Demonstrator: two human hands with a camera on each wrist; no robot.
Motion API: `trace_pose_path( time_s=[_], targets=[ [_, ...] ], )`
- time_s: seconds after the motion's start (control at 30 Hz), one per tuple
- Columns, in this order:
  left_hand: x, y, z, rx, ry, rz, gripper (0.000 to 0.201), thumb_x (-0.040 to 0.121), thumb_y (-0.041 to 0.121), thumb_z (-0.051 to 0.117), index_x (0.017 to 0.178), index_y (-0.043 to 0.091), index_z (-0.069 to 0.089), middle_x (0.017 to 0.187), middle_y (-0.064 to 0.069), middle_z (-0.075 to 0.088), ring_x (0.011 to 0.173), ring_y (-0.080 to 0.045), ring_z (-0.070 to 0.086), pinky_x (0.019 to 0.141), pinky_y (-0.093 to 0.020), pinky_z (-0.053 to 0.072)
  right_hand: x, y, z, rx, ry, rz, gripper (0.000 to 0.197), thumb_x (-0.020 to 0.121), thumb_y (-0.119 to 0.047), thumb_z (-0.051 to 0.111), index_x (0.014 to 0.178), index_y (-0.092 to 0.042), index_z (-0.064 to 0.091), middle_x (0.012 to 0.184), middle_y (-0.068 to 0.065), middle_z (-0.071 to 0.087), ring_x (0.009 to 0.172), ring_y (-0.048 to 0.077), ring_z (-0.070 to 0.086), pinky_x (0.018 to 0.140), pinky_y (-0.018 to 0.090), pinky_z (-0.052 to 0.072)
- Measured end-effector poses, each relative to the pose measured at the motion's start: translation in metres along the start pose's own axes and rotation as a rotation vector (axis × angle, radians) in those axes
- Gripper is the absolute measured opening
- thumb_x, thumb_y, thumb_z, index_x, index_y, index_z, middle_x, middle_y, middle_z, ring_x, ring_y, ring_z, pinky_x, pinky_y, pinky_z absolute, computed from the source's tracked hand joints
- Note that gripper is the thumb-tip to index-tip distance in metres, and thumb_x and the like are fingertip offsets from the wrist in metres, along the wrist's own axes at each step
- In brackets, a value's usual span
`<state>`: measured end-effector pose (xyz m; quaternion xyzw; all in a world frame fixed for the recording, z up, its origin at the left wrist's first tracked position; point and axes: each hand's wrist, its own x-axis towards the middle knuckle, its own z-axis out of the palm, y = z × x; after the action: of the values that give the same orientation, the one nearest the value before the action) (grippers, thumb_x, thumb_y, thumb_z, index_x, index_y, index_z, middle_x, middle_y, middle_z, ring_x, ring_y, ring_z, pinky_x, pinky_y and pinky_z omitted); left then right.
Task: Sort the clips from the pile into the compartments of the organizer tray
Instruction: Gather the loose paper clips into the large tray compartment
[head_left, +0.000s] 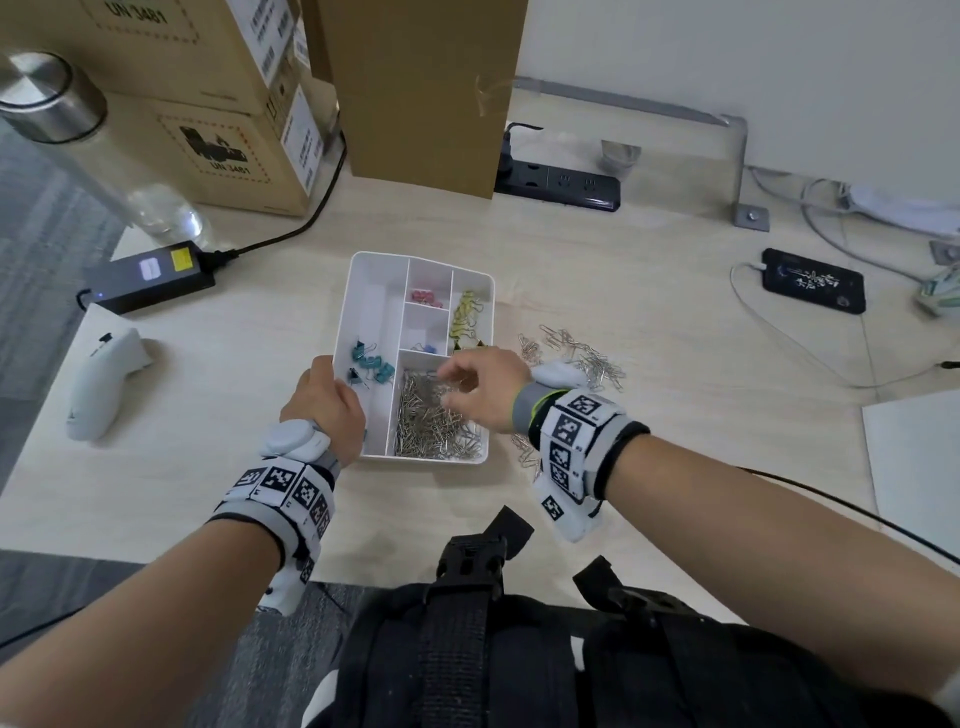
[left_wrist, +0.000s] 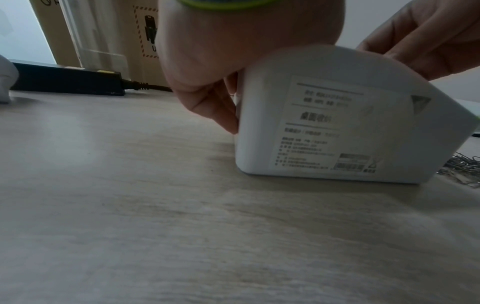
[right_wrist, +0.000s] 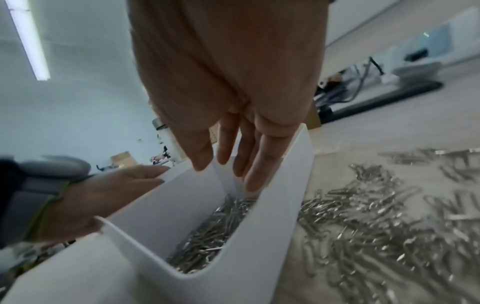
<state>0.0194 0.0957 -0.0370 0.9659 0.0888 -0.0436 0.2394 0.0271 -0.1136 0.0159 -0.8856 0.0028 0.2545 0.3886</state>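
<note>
On the desk (head_left: 649, 270), far left, a white controller (head_left: 101, 382) lay near a black adapter (head_left: 150, 275); a bottle (head_left: 78, 140) and boxes (head_left: 218, 104) stood behind. The left hand (head_left: 324, 405) gripped the near-left corner of the tray (head_left: 363, 291) — thumb along the rim, fingers (left_wrist: 221, 111) curled against the outer wall. In the tray's left compartment lay teal clips (head_left: 371, 364); pink clips (head_left: 423, 297) sat in the far middle cell, a blue clip (head_left: 430, 347) in the cell below, and yellow clips (head_left: 465, 317) in the far-right one. The large near compartment held silver paperclips (head_left: 434, 421). Above it hovered the right hand (head_left: 478, 389), fingers (right_wrist: 255, 164) extended downward and slightly apart; whether they pinched a clip could not be told — the wrist view was blurred. Right of the tray, touching its wall, the pile (head_left: 576, 351) of silver paperclips remained on the desk. Farther right lay a phone (head_left: 813, 280), with a power strip (head_left: 561, 184) behind.
</note>
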Motion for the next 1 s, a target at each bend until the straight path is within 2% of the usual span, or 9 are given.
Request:
trace_pose_path(
  time_s=[0.1, 0.2, 0.33, 0.47, 0.6, 0.67, 0.8, 0.87, 1.0],
  targets=[
    [0.0, -0.001, 0.0, -0.007, 0.02, 0.001, 0.013, 0.095, 0.016, 0.038, 0.098, 0.006, 0.044, 0.078, -0.01, 0.047, 0.061, -0.032, 0.045, 0.058, -0.035, 0.034, 0.004, 0.009, -0.013, 0.032, 0.181, 0.053, 0.012, 0.087, -0.018, 0.065, 0.098, -0.022, 0.069, 0.094, -0.008, 0.068, 0.082, 0.007, 0.061, 0.078, 0.019, 0.05],
    [0.0, -0.003, 0.002, -0.019, 0.035, 0.027, 0.011, 0.094, 0.016, 0.038, 0.095, 0.006, 0.044, 0.076, -0.01, 0.047, 0.06, -0.032, 0.045, 0.057, -0.034, 0.034, 0.005, 0.04, -0.034, -0.02, 0.312, 0.184, 0.014, 0.087, -0.019, 0.06, 0.097, -0.025, 0.067, 0.096, -0.008, 0.067, 0.087, 0.011, 0.063, 0.082, 0.024, 0.052],
    [0.002, -0.008, 0.004, -0.028, 0.035, 0.036, 0.013, 0.094, 0.017, 0.036, 0.096, 0.007, 0.044, 0.078, -0.012, 0.05, 0.06, -0.034, 0.047, 0.057, -0.035, 0.036, 0.004, 0.076, -0.036, -0.369, 0.11, 0.268, 0.03, 0.086, -0.034, 0.063, 0.114, -0.024, 0.061, 0.114, 0.001, 0.06, 0.099, 0.022, 0.061, 0.088, 0.036, 0.052],
    [0.003, -0.006, 0.004, -0.017, 0.007, 0.012, 0.015, 0.095, 0.019, 0.035, 0.101, 0.008, 0.044, 0.082, -0.012, 0.052, 0.064, -0.036, 0.05, 0.059, -0.036, 0.04, 0.009, 0.079, -0.024, -0.571, 0.033, 0.097, 0.048, 0.08, -0.047, 0.064, 0.122, -0.027, 0.053, 0.121, 0.001, 0.052, 0.112, 0.023, 0.047, 0.092, 0.04, 0.047],
    [0.003, -0.006, 0.002, -0.026, -0.034, -0.009, 0.016, 0.096, 0.021, 0.034, 0.101, 0.009, 0.042, 0.084, -0.013, 0.053, 0.065, -0.036, 0.052, 0.061, -0.039, 0.044, 0.02, 0.064, -0.011, -0.65, 0.001, 0.0, 0.053, 0.074, -0.03, 0.065, 0.122, -0.018, 0.049, 0.123, 0.004, 0.049, 0.112, 0.025, 0.044, 0.089, 0.037, 0.046],
    [0.003, -0.005, 0.001, -0.024, -0.029, -0.005, 0.015, 0.096, 0.021, 0.034, 0.101, 0.009, 0.043, 0.083, -0.013, 0.053, 0.066, -0.036, 0.052, 0.062, -0.039, 0.045, 0.023, 0.06, -0.005, -0.651, 0.005, 0.015, 0.05, 0.073, -0.024, 0.065, 0.12, -0.013, 0.05, 0.122, 0.005, 0.048, 0.11, 0.026, 0.043, 0.088, 0.036, 0.045],
    [0.003, -0.003, 0.001, -0.008, -0.015, -0.005, 0.012, 0.096, 0.019, 0.034, 0.096, 0.008, 0.041, 0.078, -0.013, 0.049, 0.063, -0.034, 0.05, 0.059, -0.036, 0.038, 0.026, 0.066, -0.002, -0.653, -0.005, -0.013, 0.045, 0.077, -0.023, 0.063, 0.121, -0.014, 0.054, 0.117, 0.006, 0.052, 0.109, 0.027, 0.044, 0.082, 0.031, 0.04],
    [0.004, -0.005, 0.001, -0.003, -0.013, -0.003, 0.011, 0.095, 0.02, 0.034, 0.091, 0.011, 0.038, 0.076, -0.012, 0.048, 0.062, -0.033, 0.048, 0.058, -0.035, 0.037, 0.022, 0.07, -0.005, -0.651, -0.01, -0.047, 0.033, 0.08, -0.022, 0.06, 0.112, -0.015, 0.059, 0.11, 0.005, 0.056, 0.106, 0.027, 0.045, 0.077, 0.029, 0.035],
    [0.004, -0.007, 0.006, -0.006, 0.035, 0.018, 0.009, 0.093, 0.018, 0.035, 0.091, 0.011, 0.039, 0.074, -0.013, 0.048, 0.06, -0.034, 0.048, 0.058, -0.035, 0.038, 0.007, 0.088, -0.021, -0.648, -0.017, -0.037, 0.012, 0.082, -0.02, 0.057, 0.093, -0.019, 0.062, 0.099, 0.002, 0.06, 0.099, 0.024, 0.05, 0.078, 0.031, 0.042]
  ],
)
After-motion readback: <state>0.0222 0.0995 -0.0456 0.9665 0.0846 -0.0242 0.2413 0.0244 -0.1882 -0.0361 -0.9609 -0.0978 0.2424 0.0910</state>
